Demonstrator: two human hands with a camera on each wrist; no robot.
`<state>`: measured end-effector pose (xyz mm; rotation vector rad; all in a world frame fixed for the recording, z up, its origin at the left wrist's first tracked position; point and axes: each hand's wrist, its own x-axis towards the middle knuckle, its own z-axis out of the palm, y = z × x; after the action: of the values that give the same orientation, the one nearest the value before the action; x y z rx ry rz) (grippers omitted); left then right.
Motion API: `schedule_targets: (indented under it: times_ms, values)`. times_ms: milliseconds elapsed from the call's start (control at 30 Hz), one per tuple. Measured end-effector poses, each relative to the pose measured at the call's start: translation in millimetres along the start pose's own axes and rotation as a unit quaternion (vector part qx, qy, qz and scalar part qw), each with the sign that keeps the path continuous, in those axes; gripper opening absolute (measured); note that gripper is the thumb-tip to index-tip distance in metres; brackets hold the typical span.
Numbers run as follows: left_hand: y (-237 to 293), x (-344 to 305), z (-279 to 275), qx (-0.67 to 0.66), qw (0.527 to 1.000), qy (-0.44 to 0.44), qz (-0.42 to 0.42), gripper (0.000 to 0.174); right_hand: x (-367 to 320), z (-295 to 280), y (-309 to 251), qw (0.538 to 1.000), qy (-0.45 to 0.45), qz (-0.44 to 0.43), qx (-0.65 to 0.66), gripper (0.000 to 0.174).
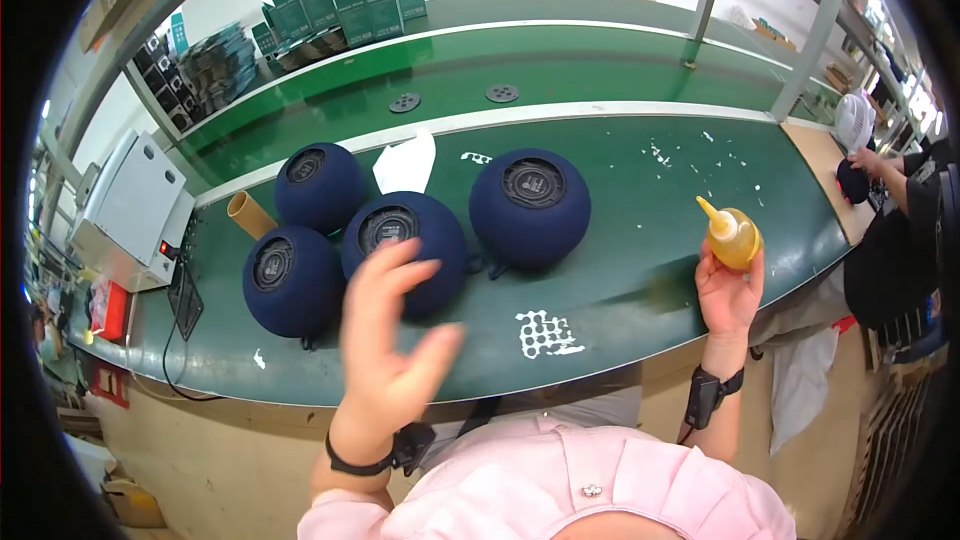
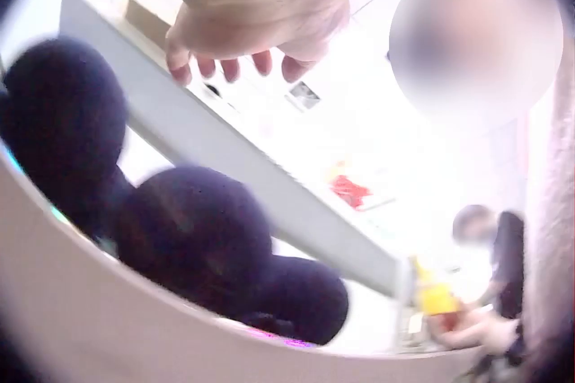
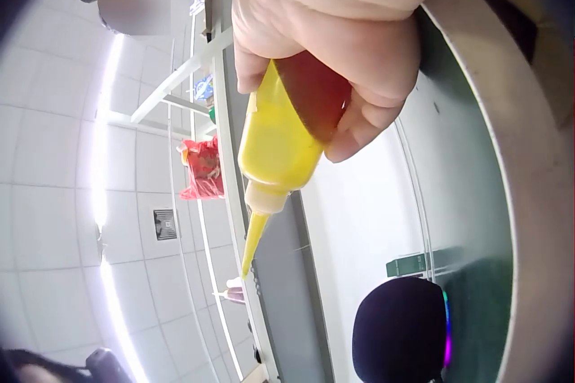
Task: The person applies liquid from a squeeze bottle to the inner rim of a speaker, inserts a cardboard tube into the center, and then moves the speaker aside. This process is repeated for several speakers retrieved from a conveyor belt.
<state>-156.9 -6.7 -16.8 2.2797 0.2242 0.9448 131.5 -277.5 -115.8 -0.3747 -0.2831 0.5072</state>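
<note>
The right hand [image 1: 729,298] grips a squeeze bottle [image 1: 736,239] of yellow liquid, its nozzle tilted up and to the left in the head view. In the right wrist view, fingers curl round the bottle [image 3: 281,136]. The left hand [image 1: 385,340], fingers spread and holding nothing, is raised in front of a dark blue round speaker [image 1: 425,230], partly covering it. Whether it touches the speaker is unclear. More such speakers stand beside it: one [image 1: 530,215] to the right, one [image 1: 290,285] to the left, one [image 1: 325,185] behind.
A cardboard tube [image 1: 250,215] and a white sheet [image 1: 408,162] lie by the speakers. White patches [image 1: 545,334] mark the green table [image 1: 640,280]. A grey machine [image 1: 135,205] stands left; two black discs [image 1: 405,102] and green boxes [image 1: 352,15] are behind. Another person [image 1: 900,210] is at right.
</note>
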Motion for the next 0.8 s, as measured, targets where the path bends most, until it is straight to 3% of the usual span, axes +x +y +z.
schedule_targets:
  times_ms: [67, 200, 300, 433, 533, 600, 667, 700, 733, 800]
  values:
    - [19.3, 26.0, 21.1, 0.161, 0.979, -0.121, 0.027, 0.060, -1.0, -2.6, -1.9, 0.999, -0.031, 0.007, 0.004, 0.048]
    - [17.9, 59.8, 63.3, 0.234, 0.955, -0.166, 0.077, 0.068, -1.3, -5.2, -3.3, 0.998, -0.052, 0.012, 0.038, 0.048]
    - [-0.2, 79.1, 88.8, 0.314, 0.935, -0.153, 0.054, 0.079, -3.6, -3.9, -3.0, 0.997, -0.049, 0.005, 0.065, 0.049]
    - [1.1, 81.3, 98.0, 0.223, 0.971, -0.082, 0.007, 0.094, -4.3, -4.8, -4.9, 0.994, -0.059, -0.033, 0.084, 0.051]
    - [13.1, 77.4, 96.7, 0.232, 0.967, -0.102, 0.016, 0.096, -8.5, -6.5, -2.8, 0.993, -0.051, -0.053, 0.090, 0.054]
    - [15.0, 75.5, 99.8, 0.232, 0.968, -0.070, 0.072, 0.093, -6.7, -7.2, -3.4, 0.992, -0.053, -0.068, 0.090, 0.055]
    - [23.3, 75.5, 102.2, -0.051, 0.991, -0.124, -0.024, 0.082, -7.8, -11.7, -4.0, 0.991, -0.030, -0.073, 0.112, 0.057]
    - [13.6, 72.2, 116.8, -0.180, 0.977, -0.101, -0.055, 0.065, -9.1, -11.5, -3.2, 0.990, -0.027, -0.077, 0.113, 0.057]
    - [12.8, 73.8, 124.0, -0.178, 0.979, -0.079, -0.065, 0.042, -8.3, -9.8, -3.4, 0.990, -0.028, -0.082, 0.115, 0.058]
    - [8.5, 88.7, 133.1, -0.051, 0.999, 0.005, 0.019, 0.023, -6.9, -5.9, -4.6, 0.989, -0.030, -0.092, 0.113, 0.058]
